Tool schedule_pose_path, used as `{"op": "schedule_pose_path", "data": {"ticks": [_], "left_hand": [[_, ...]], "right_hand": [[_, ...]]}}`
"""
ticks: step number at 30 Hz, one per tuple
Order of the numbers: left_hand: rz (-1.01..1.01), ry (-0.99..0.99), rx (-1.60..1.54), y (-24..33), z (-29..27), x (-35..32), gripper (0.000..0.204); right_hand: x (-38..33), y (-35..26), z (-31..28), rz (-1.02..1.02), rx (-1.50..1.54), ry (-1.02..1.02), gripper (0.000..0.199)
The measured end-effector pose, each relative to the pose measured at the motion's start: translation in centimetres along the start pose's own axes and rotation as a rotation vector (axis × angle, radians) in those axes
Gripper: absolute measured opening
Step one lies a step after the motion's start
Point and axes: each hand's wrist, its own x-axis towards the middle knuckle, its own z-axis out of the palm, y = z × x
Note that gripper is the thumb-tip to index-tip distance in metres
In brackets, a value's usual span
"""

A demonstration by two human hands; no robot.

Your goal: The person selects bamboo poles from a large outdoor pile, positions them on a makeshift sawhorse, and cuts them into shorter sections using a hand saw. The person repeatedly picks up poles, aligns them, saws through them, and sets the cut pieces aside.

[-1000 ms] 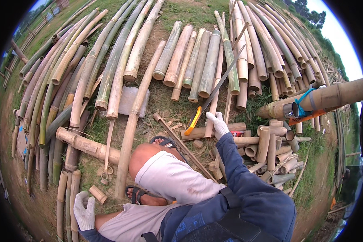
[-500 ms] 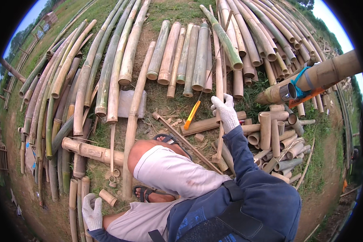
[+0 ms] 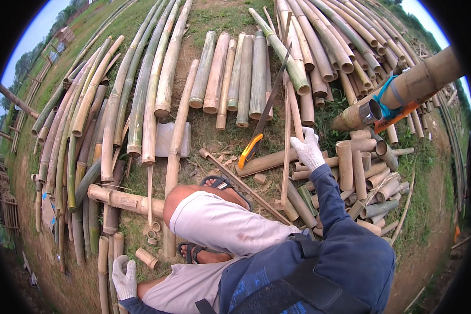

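Observation:
My right hand (image 3: 310, 149), in a white knit glove, is closed around the lower end of a narrow bamboo strip (image 3: 294, 107) that runs away from me. Just left of it another thin strip (image 3: 286, 152) extends down toward my foot. A hand saw with an orange handle (image 3: 251, 150) stands left of the strips, its dark blade (image 3: 273, 94) slanting up behind them. My gloved left hand (image 3: 124, 277) rests beside my thigh, fingers loosely curved apart and holding nothing. Near it lies a short bamboo piece (image 3: 147, 258).
Cut bamboo sections (image 3: 374, 183) are heaped at the right. A thick bamboo post (image 3: 403, 97) with blue cord juts in above them. Long poles (image 3: 165, 78) lie at the left, and a row of shorter lengths (image 3: 259, 73) lies ahead. A bamboo log (image 3: 123, 200) lies left of my knee.
My right hand has shifted right with its strip, which now stands apart from the other one. The saw has turned, showing its blade's flat side. My left hand stays by my thigh.

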Motion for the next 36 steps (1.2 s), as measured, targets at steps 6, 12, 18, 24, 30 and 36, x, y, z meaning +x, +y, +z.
{"op": "schedule_pose_path", "data": {"ticks": [6,12,18,24,30,36], "left_hand": [[0.010,-0.007,-0.040,0.5,0.0,-0.1,0.033],[0.048,-0.012,0.003,1.2,0.3,0.9,0.032],[0.038,-0.015,-0.048,1.5,0.3,0.7,0.033],[0.060,0.022,-0.023,1.2,0.2,0.0,0.034],[0.094,0.037,-0.052,0.6,-0.1,-0.9,0.034],[0.073,0.017,-0.054,0.6,0.1,0.2,0.034]], "right_hand": [[-1.7,-5.0,-1.9,-0.099,-0.025,0.033,0.073],[-2.5,-8.7,-7.0,0.159,0.903,-0.173,0.059],[-3.0,-11.9,-8.9,0.065,1.171,-0.147,0.048],[0.5,-14.6,-9.2,0.023,1.498,-0.297,0.047],[2.1,-12.1,-6.6,0.157,1.711,-0.335,0.048],[3.0,-9.6,-3.6,0.485,1.943,-0.728,0.072]]}}
